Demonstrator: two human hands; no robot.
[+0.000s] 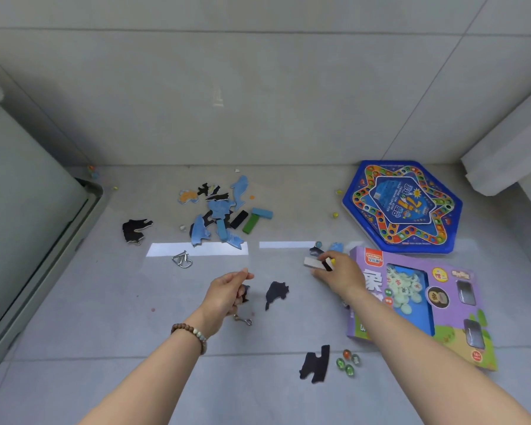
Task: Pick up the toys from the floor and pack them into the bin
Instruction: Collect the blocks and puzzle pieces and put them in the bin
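- Nearest us, our two bare forearms reach in from the bottom edge. Just past them a flat black puzzle piece (314, 363) lies on the floor tiles (135, 378), with a cluster of glass marbles (348, 363) just beside it on the right.
- Our left hand (227, 294), with a beaded bracelet (190, 332) at the wrist, is curled round a small dark piece. A metal ring puzzle (243, 320) shows just below the palm; we cannot tell whether it hangs from the fingers or lies on the floor.
- Our right hand (334, 273) grasps a white block (314, 262) together with a black one, and something yellow peeps out beside them.
- The coming move, we judge, turns on the middle black piece (276, 294). It lies between our hands, just right of the left one, with its long axis running roughly near to far. The left hand is nearer, though both hands are already laden.
- Ahead of the left hand sit a wire puzzle (182, 259) and, farther on, the heap of blue pieces and blocks (221, 219).
- The purple box (460, 302) under our right forearm shows a large white 象; its orange logo is too small to read. The label on the blue hexagonal board (402, 204) faces away from us and is not legible.
- The grey-green rimmed thing (28, 225) at the left edge may be the bin; we cannot tell.
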